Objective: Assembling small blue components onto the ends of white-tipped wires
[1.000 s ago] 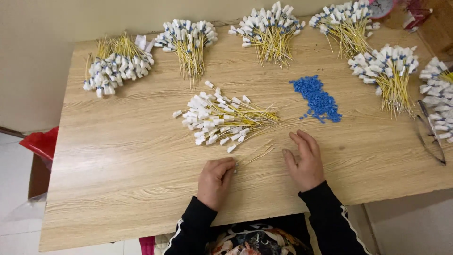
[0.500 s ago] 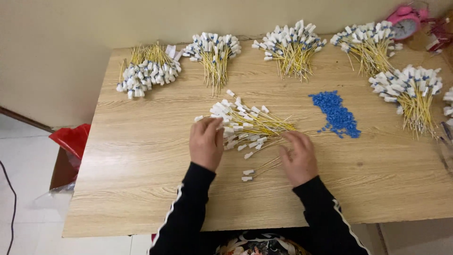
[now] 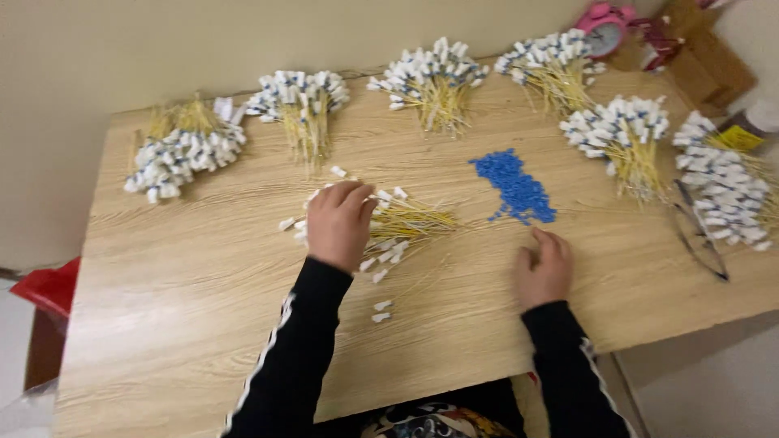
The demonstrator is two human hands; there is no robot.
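My left hand [image 3: 339, 222] rests palm down on a loose pile of thin yellow wires with white plugs [image 3: 406, 221] in the middle of the wooden table [image 3: 203, 308]; whether its fingers grip any wire is hidden. My right hand [image 3: 544, 266] lies on the table just below a heap of small blue pieces [image 3: 513, 186], fingers curled, fingertips close to the heap's lower edge. Two stray white plugs [image 3: 381, 311] lie nearer to me, between my arms.
Several bundles of the same yellow wires with white plugs ring the table: far left [image 3: 182, 150], back [image 3: 302, 97], [image 3: 430, 79], and right [image 3: 621, 134]. Dark-framed spectacles [image 3: 699, 235] lie at the right edge. A pink alarm clock [image 3: 607, 24] stands at the back right.
My left hand has reached forward onto the centre pile. My right hand has slid right, toward the blue pieces. The view has shifted so the table sits further left.
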